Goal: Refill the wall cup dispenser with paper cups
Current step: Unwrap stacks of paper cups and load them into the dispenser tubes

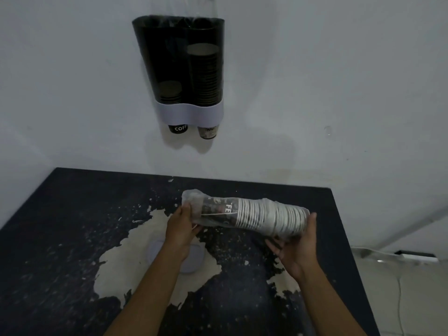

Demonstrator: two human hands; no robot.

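A stack of paper cups (pixel 252 215) in a thin plastic sleeve lies sideways in the air above the table. My left hand (pixel 181 226) grips the sleeve's bunched left end. My right hand (pixel 297 241) cups the wide right end from below, its fingers curled round it. On the wall above hangs the dark two-tube cup dispenser (pixel 184 69) with a white band at its base. Its right tube holds a tall stack; the left tube holds a short one. One cup bottom pokes out under each tube.
The dark table (pixel 60 238) has a worn, peeling top with pale bare patches. A round white disc (pixel 191 260) lies on it under my left wrist. The white wall (pixel 315 93) stands right behind the table. A cable and floor show at far right.
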